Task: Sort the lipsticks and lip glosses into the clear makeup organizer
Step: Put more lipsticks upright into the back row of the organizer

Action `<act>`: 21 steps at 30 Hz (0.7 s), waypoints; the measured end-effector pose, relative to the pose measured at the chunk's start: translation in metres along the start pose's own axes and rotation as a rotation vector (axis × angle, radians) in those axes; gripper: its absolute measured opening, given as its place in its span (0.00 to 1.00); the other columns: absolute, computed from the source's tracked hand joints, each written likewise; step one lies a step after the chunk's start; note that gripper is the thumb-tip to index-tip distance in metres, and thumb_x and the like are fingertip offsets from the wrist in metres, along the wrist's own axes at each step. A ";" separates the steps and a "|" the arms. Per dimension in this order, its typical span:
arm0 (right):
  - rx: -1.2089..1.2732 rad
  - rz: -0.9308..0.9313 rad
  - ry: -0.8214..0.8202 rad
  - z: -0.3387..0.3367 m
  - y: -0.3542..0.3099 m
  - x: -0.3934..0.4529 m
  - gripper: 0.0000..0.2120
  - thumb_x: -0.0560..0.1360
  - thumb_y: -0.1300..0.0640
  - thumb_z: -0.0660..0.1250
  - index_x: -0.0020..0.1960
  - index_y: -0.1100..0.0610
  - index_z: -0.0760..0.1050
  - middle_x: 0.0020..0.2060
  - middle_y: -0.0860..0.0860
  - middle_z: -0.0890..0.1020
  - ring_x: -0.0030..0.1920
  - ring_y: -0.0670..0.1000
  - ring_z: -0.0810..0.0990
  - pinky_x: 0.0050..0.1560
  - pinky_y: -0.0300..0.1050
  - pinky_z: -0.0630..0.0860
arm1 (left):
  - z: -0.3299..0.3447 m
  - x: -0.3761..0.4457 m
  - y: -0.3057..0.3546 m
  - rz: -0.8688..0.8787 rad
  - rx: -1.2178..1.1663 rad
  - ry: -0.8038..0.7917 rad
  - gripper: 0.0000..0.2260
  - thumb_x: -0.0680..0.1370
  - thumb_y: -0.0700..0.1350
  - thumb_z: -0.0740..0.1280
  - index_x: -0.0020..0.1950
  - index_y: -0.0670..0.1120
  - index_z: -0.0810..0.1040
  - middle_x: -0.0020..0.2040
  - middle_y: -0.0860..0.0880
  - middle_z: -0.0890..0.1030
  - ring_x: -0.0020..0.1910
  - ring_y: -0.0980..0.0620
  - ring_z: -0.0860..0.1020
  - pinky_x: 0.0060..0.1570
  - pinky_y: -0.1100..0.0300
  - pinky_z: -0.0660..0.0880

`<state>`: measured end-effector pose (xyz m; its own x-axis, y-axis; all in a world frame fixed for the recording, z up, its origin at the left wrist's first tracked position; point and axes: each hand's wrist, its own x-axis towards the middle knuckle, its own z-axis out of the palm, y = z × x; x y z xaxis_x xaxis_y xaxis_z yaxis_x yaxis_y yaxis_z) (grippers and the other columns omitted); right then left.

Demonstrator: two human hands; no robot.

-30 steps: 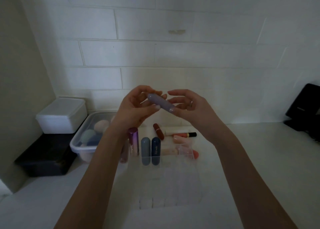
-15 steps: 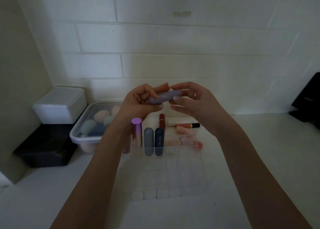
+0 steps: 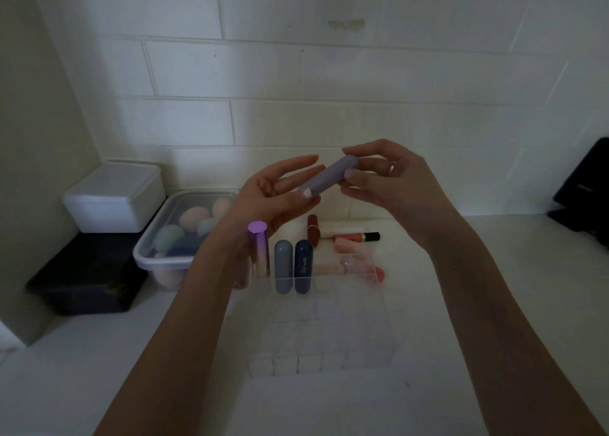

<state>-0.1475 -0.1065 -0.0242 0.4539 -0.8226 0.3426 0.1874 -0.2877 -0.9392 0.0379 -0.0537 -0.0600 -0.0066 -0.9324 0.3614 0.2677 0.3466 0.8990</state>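
Both hands hold the lilac lipstick [image 3: 329,178] in the air above the clear makeup organizer [image 3: 324,330]: the right hand [image 3: 392,185] pinches its upper end, the left hand [image 3: 276,195] steadies the lower end with thumb against loosely spread fingers. To seat it well, turn it upright and lower it into a free cell beside the navy tube [image 3: 303,267] (the back-left cells look taken), releasing only once it stands.

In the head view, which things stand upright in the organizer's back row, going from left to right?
Metallic purple lipstick → grey capsule lipstick → navy capsule lipstick. All three stand in the clear organizer.
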 end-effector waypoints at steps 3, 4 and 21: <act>0.008 -0.042 0.074 -0.003 -0.003 0.000 0.13 0.72 0.69 0.68 0.57 0.62 0.78 0.44 0.57 0.84 0.47 0.50 0.84 0.49 0.42 0.81 | 0.005 -0.002 0.000 -0.028 0.014 -0.038 0.17 0.66 0.35 0.67 0.53 0.47 0.78 0.46 0.50 0.86 0.49 0.52 0.83 0.46 0.65 0.80; 0.007 -0.043 0.101 -0.002 -0.002 0.000 0.13 0.72 0.69 0.68 0.56 0.62 0.79 0.44 0.57 0.84 0.46 0.50 0.85 0.48 0.42 0.81 | 0.006 -0.002 -0.002 -0.030 0.029 -0.024 0.17 0.67 0.34 0.67 0.53 0.46 0.79 0.46 0.50 0.86 0.48 0.52 0.83 0.46 0.65 0.80; -0.464 0.129 -0.276 0.014 -0.004 -0.009 0.22 0.71 0.64 0.70 0.61 0.47 0.70 0.43 0.59 0.82 0.39 0.54 0.85 0.40 0.46 0.84 | -0.002 0.005 -0.007 0.039 0.106 0.191 0.08 0.68 0.38 0.70 0.45 0.44 0.75 0.43 0.50 0.86 0.44 0.52 0.83 0.47 0.59 0.80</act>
<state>-0.1402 -0.0907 -0.0233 0.6708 -0.7244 0.1591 -0.2602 -0.4307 -0.8642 0.0374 -0.0611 -0.0650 0.1868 -0.9170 0.3524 0.1610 0.3824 0.9099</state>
